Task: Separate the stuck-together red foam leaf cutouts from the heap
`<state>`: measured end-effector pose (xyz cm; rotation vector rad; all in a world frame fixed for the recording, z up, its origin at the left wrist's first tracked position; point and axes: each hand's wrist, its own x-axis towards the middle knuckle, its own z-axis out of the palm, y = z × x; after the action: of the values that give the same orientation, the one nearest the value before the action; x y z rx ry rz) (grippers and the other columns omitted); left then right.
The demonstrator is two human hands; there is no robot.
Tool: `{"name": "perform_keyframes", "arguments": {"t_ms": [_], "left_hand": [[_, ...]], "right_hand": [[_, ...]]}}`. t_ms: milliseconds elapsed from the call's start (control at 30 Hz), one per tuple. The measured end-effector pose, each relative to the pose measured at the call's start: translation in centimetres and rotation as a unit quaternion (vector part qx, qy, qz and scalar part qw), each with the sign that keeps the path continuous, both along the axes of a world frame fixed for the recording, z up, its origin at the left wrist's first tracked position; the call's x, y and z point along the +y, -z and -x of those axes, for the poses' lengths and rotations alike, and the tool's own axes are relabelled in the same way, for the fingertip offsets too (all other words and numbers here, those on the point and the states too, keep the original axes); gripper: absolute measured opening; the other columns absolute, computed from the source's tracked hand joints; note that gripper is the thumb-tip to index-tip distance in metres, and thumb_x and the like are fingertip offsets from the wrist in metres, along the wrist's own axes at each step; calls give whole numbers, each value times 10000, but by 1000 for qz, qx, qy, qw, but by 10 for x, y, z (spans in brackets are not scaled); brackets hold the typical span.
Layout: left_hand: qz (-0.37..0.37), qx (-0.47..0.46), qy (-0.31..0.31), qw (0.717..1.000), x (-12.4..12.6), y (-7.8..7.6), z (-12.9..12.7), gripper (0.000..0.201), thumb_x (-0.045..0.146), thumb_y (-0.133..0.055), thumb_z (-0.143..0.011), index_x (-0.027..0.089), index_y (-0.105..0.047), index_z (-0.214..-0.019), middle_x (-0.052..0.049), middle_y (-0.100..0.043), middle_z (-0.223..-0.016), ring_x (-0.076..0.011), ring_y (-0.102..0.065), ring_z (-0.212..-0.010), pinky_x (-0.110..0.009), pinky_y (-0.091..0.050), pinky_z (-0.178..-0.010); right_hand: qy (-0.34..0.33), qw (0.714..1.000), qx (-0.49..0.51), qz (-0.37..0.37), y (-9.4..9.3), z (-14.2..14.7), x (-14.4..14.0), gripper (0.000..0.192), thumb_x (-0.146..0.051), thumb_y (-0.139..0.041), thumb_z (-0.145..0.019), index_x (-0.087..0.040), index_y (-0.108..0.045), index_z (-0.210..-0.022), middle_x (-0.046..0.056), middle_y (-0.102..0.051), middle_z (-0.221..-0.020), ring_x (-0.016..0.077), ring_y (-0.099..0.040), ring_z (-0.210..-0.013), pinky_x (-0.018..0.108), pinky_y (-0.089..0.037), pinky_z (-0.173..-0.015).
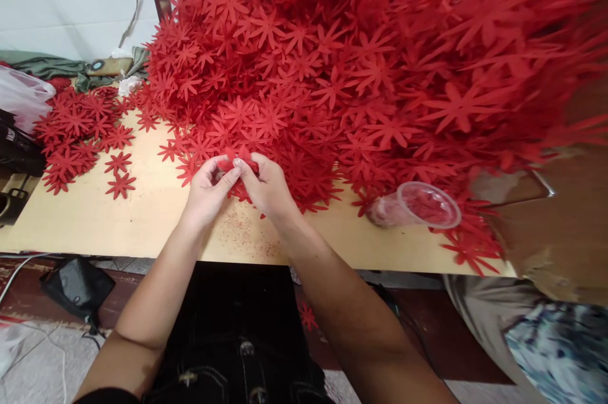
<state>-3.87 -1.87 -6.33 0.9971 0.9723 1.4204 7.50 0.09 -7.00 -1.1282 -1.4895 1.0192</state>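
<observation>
My left hand [206, 185] and my right hand [266, 185] meet at the near edge of a huge heap of red flower-shaped cutouts [370, 56]. Both pinch the same small red cutout [240, 160] between their fingertips, just above the wooden table [142, 220]. Fine red crumbs lie on the board beneath my hands.
A smaller flat pile of red cutouts [78, 132] lies at the left. A clear plastic cup [418, 204] lies on its side at the right. A black machine [16, 151] and a plastic bag [23, 97] sit at the far left. A cardboard sheet [565, 227] stands at the right.
</observation>
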Motion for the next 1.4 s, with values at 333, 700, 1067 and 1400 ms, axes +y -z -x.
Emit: {"name": "perform_keyframes", "arguments": {"t_ms": [333,700,1067,1400], "left_hand": [[-11,40,-46,998,2,0,2,296,198,-765,-636,185,-668,-915,-7,-662,-888,-100,-601,-810,-226,-491,-773],[36,-75,-9,996,5,-2,4,296,220,-816,-572,170,-606,-776,36,-652,-728,-58,-598,-674,-191,-485,-708],[72,-100,-99,987,17,9,19,304,207,-802,-585,191,-546,-750,61,-624,-625,-49,-543,-513,-182,-403,-505],[52,-27,-58,997,16,13,-4,343,320,-815,-582,180,-509,-647,86,-523,-530,-29,-422,-454,-182,-355,-477]], "right_hand": [[-16,995,86,38,3,-2,-1,269,-443,-602,-746,-205,-488,-694,-20,-537,-642,103,-506,-617,258,-441,-621],[-60,995,83,16,-1,3,-3,399,-583,-529,-777,-196,-475,-694,-21,-525,-668,85,-474,-619,251,-429,-631],[80,995,-40,-34,9,-35,19,302,-348,-570,-790,-207,-601,-1055,78,-593,-1006,156,-577,-847,341,-505,-759],[-55,996,33,55,-7,-10,6,422,-520,-642,-735,-189,-624,-996,73,-685,-954,192,-644,-907,379,-527,-856]]}}
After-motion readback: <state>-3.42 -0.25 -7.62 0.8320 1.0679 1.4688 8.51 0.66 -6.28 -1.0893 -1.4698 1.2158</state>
